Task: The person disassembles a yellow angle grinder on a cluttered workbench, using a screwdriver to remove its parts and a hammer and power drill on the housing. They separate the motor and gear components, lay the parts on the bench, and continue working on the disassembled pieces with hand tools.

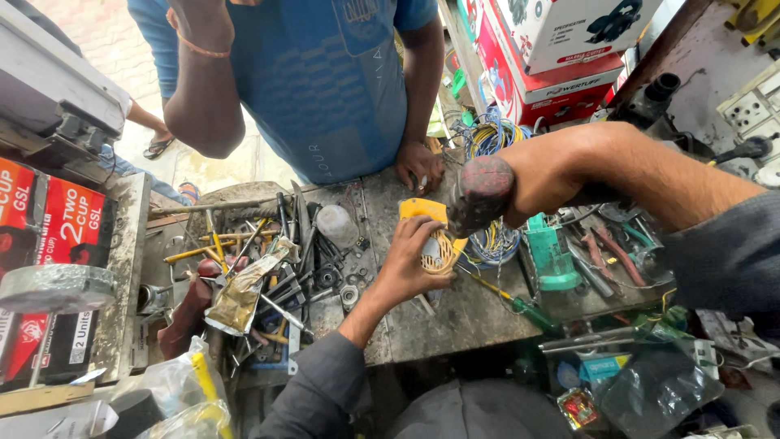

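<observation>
Cluttered with tools, the counter (pixel 455 317) carries a yellow cover (pixel 431 236) at its middle; the left hand (pixel 410 264) grips it there, pinned flat. Above the cover, the right hand (pixel 540 175) clenches a hammer (pixel 481 195), poised; striking looks unfinished.

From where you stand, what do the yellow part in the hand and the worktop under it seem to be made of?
The yellow part, held by the left hand, looks like moulded plastic: even bright colour, a slotted round grille, a slight sheen. The worktop looks like worn, scuffed grey sheet metal, dull and stained, though painted board cannot be ruled out.
</observation>
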A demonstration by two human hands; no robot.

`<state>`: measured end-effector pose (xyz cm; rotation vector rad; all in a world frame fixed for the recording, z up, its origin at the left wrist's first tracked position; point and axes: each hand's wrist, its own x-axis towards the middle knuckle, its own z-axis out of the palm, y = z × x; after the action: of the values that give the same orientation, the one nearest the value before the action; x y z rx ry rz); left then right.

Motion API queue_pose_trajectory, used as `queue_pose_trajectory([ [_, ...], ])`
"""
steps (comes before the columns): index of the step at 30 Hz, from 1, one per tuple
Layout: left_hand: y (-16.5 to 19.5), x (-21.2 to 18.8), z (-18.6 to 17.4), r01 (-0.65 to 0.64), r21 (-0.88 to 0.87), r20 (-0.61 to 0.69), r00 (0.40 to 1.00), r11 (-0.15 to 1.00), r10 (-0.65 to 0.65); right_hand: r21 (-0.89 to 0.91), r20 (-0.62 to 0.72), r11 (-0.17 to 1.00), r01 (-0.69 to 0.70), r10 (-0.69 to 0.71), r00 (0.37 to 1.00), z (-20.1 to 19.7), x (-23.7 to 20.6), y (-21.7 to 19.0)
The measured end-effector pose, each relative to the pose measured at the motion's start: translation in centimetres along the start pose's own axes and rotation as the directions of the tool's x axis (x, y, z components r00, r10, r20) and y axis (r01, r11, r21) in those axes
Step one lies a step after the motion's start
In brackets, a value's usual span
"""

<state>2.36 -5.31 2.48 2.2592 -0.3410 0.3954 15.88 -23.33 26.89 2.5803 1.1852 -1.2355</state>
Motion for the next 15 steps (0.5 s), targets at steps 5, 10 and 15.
queue_pose_trajectory([
  [5, -0.1, 0.2, 0.0, -0.016, 0.014, -0.010, 1.000, 1.000, 0.016, 0.046, -0.015, 0.999, -0.018, 0.019, 1.000, 0.1, -0.9, 0.0],
  [10, 0.0, 0.2, -0.1, 0.011, 0.010, 0.014, 1.000, 1.000, -0.011, 0.023, -0.005, 1.000, -0.005, 0.005, 1.000, 0.0, -1.7, -0.5],
  [15, 0.3, 0.3, -0.3, 0.046, 0.028, 0.038, 0.998, 0.999, -0.047, 0.051, 0.010, 0.991, -0.123, 0.123, 0.992, -0.3, -2.4, -1.1],
])
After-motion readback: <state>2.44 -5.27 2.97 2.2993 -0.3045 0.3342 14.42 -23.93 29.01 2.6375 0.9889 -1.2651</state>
